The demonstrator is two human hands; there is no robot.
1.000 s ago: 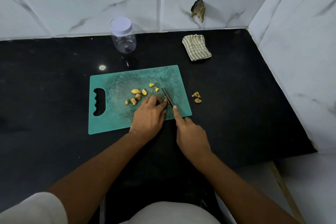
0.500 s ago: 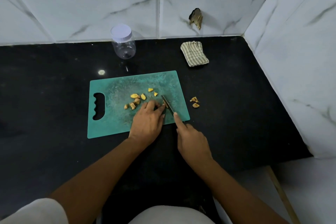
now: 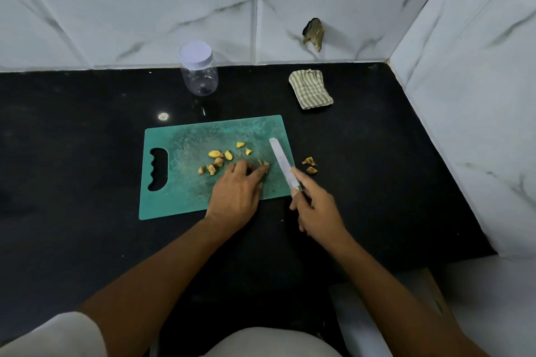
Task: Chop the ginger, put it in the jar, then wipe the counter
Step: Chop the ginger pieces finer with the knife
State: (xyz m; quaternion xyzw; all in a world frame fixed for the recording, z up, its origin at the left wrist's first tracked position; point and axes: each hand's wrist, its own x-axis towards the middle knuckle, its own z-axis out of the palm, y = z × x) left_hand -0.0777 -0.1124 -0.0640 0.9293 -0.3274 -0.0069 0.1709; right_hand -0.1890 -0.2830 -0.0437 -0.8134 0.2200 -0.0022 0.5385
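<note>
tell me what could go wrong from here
The left hand pins the ginger close beside the knife; the next cut could nick a fingertip.
Some pieces lie off the board on the counter and may be missed.
The jar is lidded, so filling needs a free hand.

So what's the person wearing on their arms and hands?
The left hand and right hand are bare: no gloves, rings or watch showing. A short white sleeve covers the top of the left arm. The right arm is bare as far as the picture shows.
</note>
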